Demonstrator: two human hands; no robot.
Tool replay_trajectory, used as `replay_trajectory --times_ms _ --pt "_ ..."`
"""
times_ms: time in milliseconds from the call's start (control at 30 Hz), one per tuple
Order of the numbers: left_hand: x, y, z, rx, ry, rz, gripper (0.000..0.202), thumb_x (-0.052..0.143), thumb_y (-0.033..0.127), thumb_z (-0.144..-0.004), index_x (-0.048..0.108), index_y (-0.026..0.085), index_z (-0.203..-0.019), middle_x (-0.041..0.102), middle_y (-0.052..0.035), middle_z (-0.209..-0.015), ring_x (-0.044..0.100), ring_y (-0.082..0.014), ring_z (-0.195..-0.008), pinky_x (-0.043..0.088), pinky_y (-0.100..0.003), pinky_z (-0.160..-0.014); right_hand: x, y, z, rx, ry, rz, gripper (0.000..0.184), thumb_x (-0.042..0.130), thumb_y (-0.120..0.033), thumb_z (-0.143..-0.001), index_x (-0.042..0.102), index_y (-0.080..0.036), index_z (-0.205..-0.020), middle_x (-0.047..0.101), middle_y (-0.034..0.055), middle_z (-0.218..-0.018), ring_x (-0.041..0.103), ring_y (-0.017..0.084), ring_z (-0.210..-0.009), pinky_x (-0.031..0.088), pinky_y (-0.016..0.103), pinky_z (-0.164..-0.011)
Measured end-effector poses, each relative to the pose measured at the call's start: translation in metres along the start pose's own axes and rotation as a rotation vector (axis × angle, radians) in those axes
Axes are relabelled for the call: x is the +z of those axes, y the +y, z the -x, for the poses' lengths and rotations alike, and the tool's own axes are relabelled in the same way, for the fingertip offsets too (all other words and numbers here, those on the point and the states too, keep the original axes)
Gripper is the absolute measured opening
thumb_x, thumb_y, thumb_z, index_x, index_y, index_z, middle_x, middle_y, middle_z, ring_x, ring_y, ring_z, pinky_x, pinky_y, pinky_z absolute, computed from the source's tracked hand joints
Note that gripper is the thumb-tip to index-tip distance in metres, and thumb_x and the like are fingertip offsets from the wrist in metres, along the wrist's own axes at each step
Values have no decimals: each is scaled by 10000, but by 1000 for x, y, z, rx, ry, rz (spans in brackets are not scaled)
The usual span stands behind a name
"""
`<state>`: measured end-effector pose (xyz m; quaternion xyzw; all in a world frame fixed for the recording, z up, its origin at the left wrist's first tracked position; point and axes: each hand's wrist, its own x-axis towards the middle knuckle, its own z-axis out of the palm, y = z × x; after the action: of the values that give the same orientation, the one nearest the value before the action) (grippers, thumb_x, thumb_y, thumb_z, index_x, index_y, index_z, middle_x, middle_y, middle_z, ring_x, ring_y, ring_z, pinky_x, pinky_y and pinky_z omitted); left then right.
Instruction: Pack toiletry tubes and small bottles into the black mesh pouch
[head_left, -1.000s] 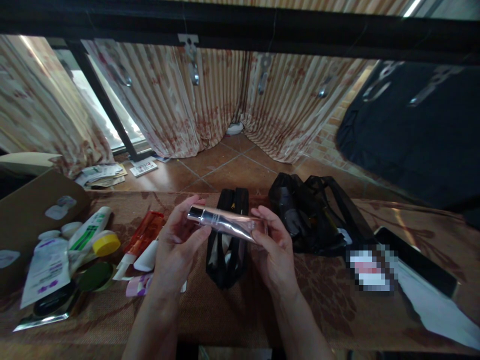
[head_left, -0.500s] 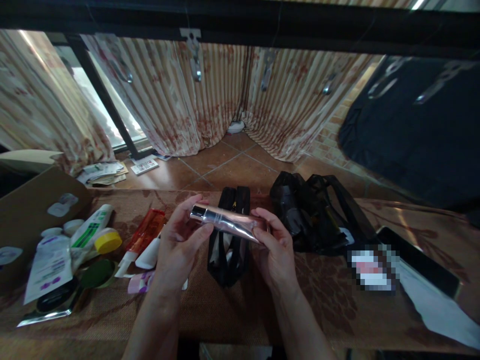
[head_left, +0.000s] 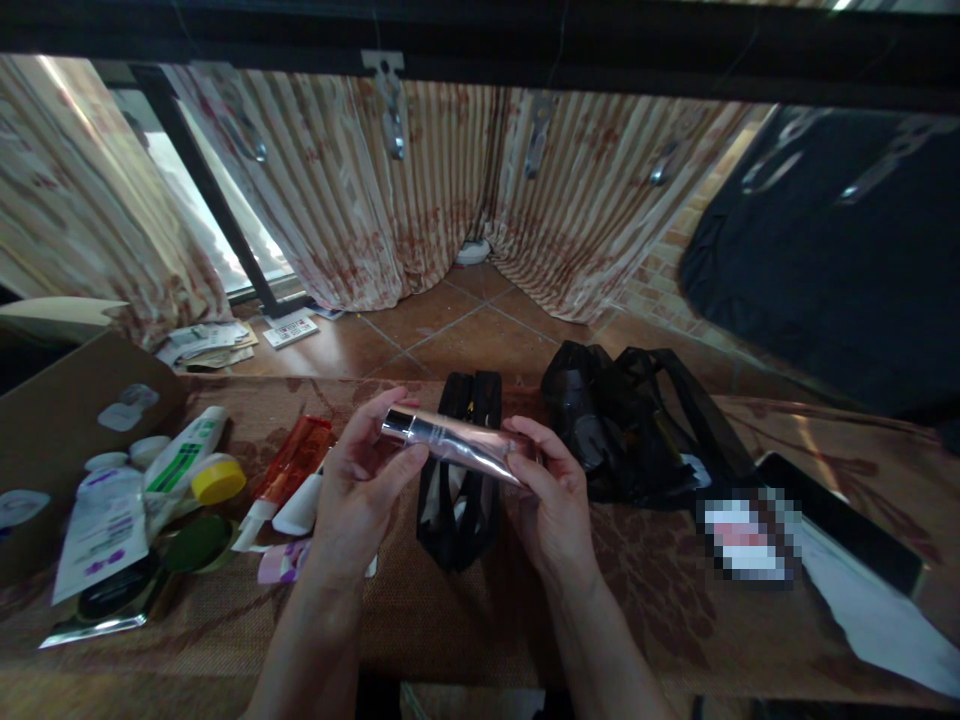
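A shiny rose-gold cosmetic tube (head_left: 465, 440) with a silver cap lies across both my hands, cap toward the left. My left hand (head_left: 366, 480) pinches it at the cap end between thumb and fingers. The other, flatter end is gripped by my right hand (head_left: 551, 490). Under the tube, on the brown patterned cloth (head_left: 427, 640), stands a small black pouch (head_left: 457, 535) with its top open and something pale inside, partly hidden by the tube.
To the left lie a red bottle (head_left: 296, 460), a yellow-lidded jar (head_left: 217, 480), a green-striped tube (head_left: 184, 455) and a white pouch (head_left: 101, 530) beside a cardboard box (head_left: 67, 430). On the right are a black mesh bag (head_left: 630, 430), a dark tray (head_left: 847, 530) and white paper (head_left: 877, 620).
My hands and the tube hold nearly the same pose. The view has shifted very slightly.
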<state>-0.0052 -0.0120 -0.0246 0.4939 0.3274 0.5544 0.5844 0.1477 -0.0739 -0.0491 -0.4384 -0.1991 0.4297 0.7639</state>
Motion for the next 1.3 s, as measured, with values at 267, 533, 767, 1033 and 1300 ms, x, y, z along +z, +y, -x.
replay_trajectory --times_ms 267,533,767,1033,1300 --pt "0 -1 0 11 -4 -4 482 818 180 -702 701 281 -1159 696 -8 -1099 630 -120 -936 520 -208 -830 0 0 0 3 2 22 291 764 -233 -659 748 -270 -948 718 -7 -945 603 170 -817 459 320 -771" --pt "0 0 0 11 -3 -26 477 811 182 -707 692 271 -1160 685 -14 -1114 630 -139 -944 520 -238 -828 0 1 0 13 0 7 307 777 -232 -642 755 -265 -946 716 -10 -929 600 165 -820 454 303 -760" --pt "1 2 0 -7 2 -27 472 802 176 -711 693 278 -1159 685 -13 -1085 636 -148 -938 530 -250 -828 1 0 1 2 10 29 280 766 -236 -665 749 -262 -943 715 -4 -939 599 170 -827 460 313 -768" --pt "-1 0 1 -2 6 -31 486 814 183 -704 695 289 -1164 689 -8 -1075 637 -142 -930 534 -247 -817 1 1 0 13 20 32 276 778 -243 -654 756 -259 -928 709 -13 -882 590 155 -790 451 293 -740" --pt "2 2 0 6 5 -18 466 807 169 -704 698 271 -1145 692 -11 -1064 641 -144 -918 528 -246 -807 2 -1 0 9 27 29 277 783 -243 -648 759 -257 -924 718 -7 -911 596 164 -804 454 303 -751"
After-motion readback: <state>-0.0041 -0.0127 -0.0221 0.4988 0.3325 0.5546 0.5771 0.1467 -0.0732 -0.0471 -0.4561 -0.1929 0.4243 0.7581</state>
